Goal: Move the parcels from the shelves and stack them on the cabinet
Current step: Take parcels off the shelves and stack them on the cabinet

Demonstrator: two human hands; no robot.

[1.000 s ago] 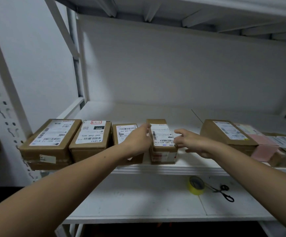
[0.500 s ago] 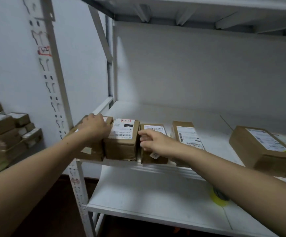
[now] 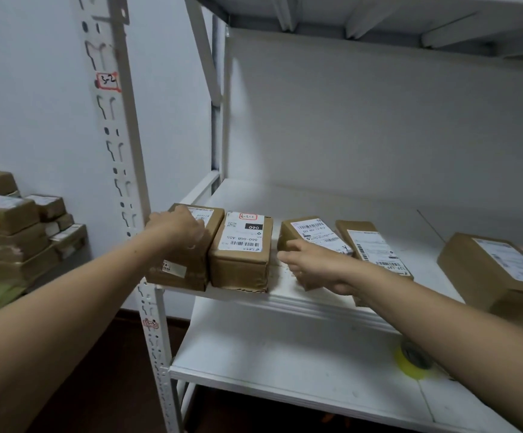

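Left hand [image 3: 177, 228] is curling over the end parcel [image 3: 191, 260] at the front-left corner of the shelf [image 3: 316, 303], right hand [image 3: 313, 267] is touching the third parcel [image 3: 313, 231] with near-straight fingers [image 3: 288, 256], second parcel [image 3: 241, 254] is sitting lengthwise between them

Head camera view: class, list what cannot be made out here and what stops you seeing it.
Fingertips of the left hand on the leftmost parcel: hidden by the hand's back, grip unclear.
Front of the third parcel: behind the right hand.
Part of the yellow tape roll: under the right forearm.
Side of the rightmost parcel: cut by the right edge.
Labels on the stacked parcels at left: blurred.
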